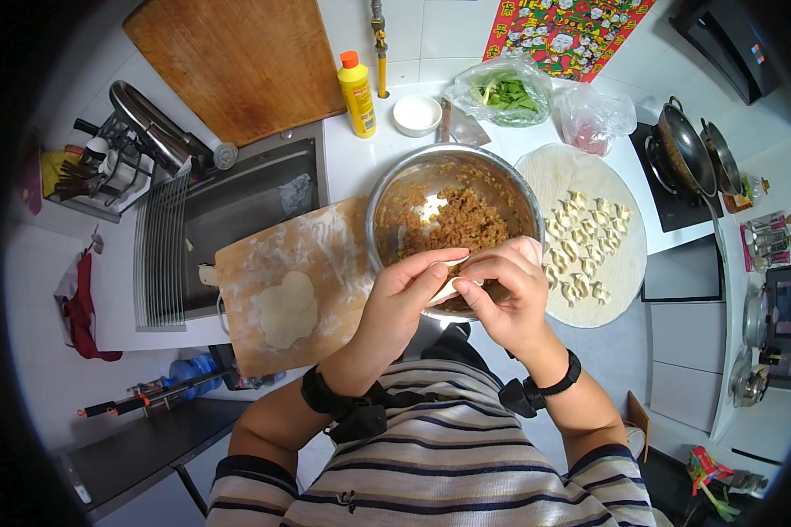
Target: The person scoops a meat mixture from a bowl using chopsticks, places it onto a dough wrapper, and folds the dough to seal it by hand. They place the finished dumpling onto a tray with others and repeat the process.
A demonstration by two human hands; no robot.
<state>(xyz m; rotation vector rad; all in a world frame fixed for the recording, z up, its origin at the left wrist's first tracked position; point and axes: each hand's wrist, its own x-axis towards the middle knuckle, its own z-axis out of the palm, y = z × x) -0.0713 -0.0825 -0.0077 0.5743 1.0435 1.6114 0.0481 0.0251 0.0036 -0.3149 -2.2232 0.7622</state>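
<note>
Both my hands meet over the near rim of a large steel bowl (380,198) that holds brown minced filling (470,220). Between them is a dumpling wrapper (444,292), pale and partly folded. My left hand (397,294) pinches its left side with thumb and fingers; my right hand (510,294) pinches the other side, its fingertips hiding part of the dough. To the right, several folded dumplings (580,237) sit on a round pale board (622,294). Several flat wrappers (287,312) lie overlapping on the floured wooden board (237,263) at the left.
Behind the bowl stand a white bowl (417,115), a yellow bottle (356,95), a cleaver (466,127) and a bag of greens (505,92). A sink (255,202) lies to the left under a propped cutting board (237,66). A stove with a wok (684,149) is at the right.
</note>
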